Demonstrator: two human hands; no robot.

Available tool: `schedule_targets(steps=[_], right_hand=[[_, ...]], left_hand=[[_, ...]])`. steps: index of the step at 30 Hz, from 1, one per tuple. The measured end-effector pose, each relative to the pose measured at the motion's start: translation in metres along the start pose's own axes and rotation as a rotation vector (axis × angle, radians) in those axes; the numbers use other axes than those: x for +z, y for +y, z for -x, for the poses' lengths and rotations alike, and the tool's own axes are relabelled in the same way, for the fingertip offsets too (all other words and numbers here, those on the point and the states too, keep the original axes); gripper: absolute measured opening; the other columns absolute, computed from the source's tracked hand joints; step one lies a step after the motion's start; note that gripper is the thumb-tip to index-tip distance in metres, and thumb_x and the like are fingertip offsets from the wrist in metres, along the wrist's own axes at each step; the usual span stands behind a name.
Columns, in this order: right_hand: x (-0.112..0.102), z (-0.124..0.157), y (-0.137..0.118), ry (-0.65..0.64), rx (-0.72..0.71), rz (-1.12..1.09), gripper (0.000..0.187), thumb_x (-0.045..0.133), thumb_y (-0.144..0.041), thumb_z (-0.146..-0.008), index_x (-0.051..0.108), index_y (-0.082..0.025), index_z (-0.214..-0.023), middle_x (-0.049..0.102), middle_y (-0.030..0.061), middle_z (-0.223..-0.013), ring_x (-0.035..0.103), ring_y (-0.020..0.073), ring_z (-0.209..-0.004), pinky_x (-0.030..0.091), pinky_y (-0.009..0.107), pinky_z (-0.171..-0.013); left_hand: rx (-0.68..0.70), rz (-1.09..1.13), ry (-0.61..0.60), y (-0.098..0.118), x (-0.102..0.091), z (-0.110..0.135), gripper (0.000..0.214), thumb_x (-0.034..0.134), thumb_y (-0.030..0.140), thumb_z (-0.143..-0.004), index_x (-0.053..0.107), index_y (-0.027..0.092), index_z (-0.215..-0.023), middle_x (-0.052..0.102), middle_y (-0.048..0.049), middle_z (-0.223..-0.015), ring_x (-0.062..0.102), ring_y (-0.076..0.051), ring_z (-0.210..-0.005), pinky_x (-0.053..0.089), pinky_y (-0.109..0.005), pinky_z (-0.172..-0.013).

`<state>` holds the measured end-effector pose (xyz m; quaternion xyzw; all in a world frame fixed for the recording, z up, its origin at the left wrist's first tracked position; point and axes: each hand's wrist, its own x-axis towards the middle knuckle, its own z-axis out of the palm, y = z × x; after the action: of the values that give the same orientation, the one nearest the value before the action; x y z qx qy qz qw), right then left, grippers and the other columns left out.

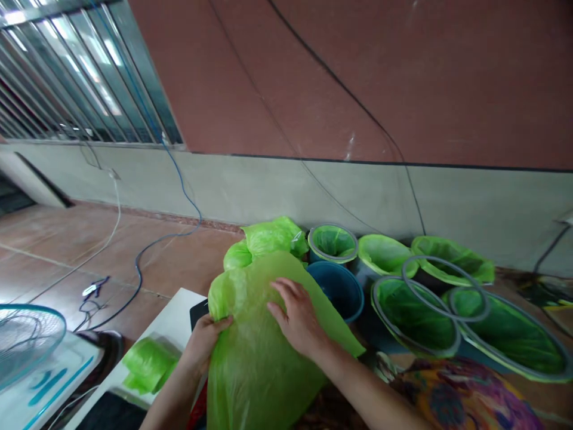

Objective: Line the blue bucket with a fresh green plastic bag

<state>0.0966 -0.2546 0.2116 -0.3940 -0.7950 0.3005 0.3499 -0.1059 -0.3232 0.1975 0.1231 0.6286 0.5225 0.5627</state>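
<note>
Looks like we're unfurling the bag (264,376), left grip (205,340) pinching it, right grip (299,316) wide over it, next probably wants gentle tugging.

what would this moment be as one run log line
left hand: gripping translucent green plastic bag | right hand: open over bag | nearby: round blue plastic bucket

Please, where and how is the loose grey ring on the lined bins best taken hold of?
I would take the loose grey ring by its arc at picture right, coming from above and curling around the band through the hole. It is a thin hoop, and that arc crosses the open mouth of the front-right bin, which seems to leave space beneath.
</note>
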Motion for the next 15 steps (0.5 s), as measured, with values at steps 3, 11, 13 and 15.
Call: schedule_targets(steps=[3, 11, 13, 15], right_hand=[[0.031, 0.015, 0.050, 0.012, 0.168, 0.094, 0.047, 0.047, -0.037, -0.088, 0.048, -0.020, -0.131, 0.051, 0.0136, -0.132, 0.042, 0.0297, -0.126, 0.033, 0.051, -0.103], [0.039, 0.027, 0.121, 0.064, 0.390, -0.095, 0.051, 0.036, -0.046, -0.090, 0.049, -0.015, -0.129, 0.052, 0.0140, -0.131, 0.046, 0.0240, -0.124, 0.033, 0.042, -0.106], [0.033, 0.010, 0.140, 0.096, 0.523, -0.113, 0.058, 0.041, -0.050, -0.086, 0.048, -0.012, -0.129, 0.050, 0.0175, -0.133, 0.047, 0.0264, -0.123, 0.034, 0.043, -0.105], [0.033, -0.004, 0.157, 0.023, 0.620, -0.209, 0.063, 0.046, -0.053, -0.083, 0.050, -0.009, -0.127, 0.052, 0.0197, -0.130, 0.050, 0.0271, -0.120, 0.037, 0.042, -0.101]], left_hand=[[-0.016, -0.001, 0.000, -0.001, -0.009, 0.001, 0.019, 0.072, 0.012, -0.063, 0.064, 0.015, -0.080, 0.072, -0.0061, -0.066, 0.069, -0.023, -0.059, 0.057, -0.033, -0.058], [-0.047, -0.089, 0.068, -0.006, -0.040, -0.001, 0.020, 0.074, 0.017, -0.062, 0.064, 0.017, -0.079, 0.072, -0.0050, -0.064, 0.068, -0.026, -0.055, 0.056, -0.038, -0.052], [-0.069, -0.096, 0.063, -0.003, -0.043, 0.001, 0.019, 0.075, 0.019, -0.062, 0.064, 0.017, -0.077, 0.072, -0.0059, -0.065, 0.068, -0.027, -0.056, 0.057, -0.038, -0.054], [-0.086, -0.089, 0.047, -0.001, -0.043, 0.004, 0.020, 0.076, 0.020, -0.061, 0.064, 0.016, -0.077, 0.072, -0.0065, -0.067, 0.069, -0.027, -0.059, 0.057, -0.038, -0.056]])
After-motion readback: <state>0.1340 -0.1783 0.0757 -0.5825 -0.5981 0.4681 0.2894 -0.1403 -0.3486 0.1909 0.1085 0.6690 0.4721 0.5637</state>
